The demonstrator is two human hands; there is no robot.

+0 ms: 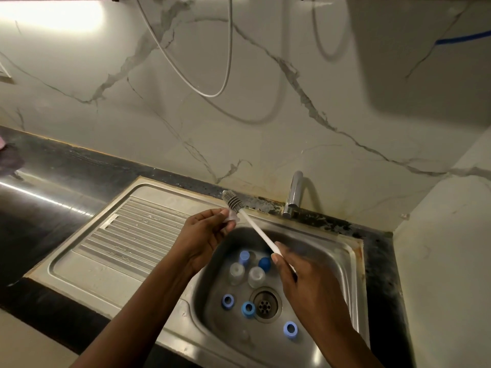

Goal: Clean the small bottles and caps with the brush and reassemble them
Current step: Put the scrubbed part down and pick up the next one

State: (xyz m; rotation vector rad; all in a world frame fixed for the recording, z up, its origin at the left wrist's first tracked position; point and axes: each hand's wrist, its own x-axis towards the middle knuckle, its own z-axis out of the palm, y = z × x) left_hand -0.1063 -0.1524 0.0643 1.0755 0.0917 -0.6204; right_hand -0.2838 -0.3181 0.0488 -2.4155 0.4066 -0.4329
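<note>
My left hand [206, 233] pinches a small clear part [231, 217] above the sink's back left corner. The grey bristle head of a white-handled brush [255, 227] lies against that part. My right hand [300, 277] grips the handle's lower end. Down in the sink basin [332, 251] stand two clear small bottles [236, 272] [256, 276], a light blue capped piece [244, 257] and a dark blue round cap [264, 263]. Three blue rings [227, 300] [248, 309] [290, 328] lie around the drain [265, 305].
A chrome tap [292, 195] rises at the sink's back edge. The ribbed steel drainboard [127, 235] lies to the left. Dark countertop [53, 187] surrounds the sink, with a marble wall behind and to the right. A hose [212, 94] hangs above.
</note>
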